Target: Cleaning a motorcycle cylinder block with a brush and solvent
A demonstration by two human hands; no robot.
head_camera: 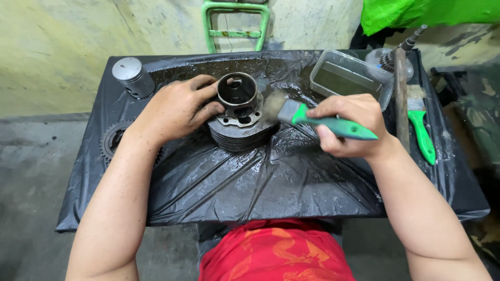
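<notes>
The left hand point(177, 106) closed its grip on the dark finned metal engine cylinder point(240, 112) mid-table, well clear of every edge. The right hand point(350, 125) gripped a green-handled paintbrush point(307, 115), bristles touching the cylinder. The table point(260, 177), draped in wet black plastic sheet, lay open toward the near edge; a clear plastic tub point(351, 78) stood behind

Bare plastic sheet point(250, 182) before cylinder point(239, 112)
</notes>
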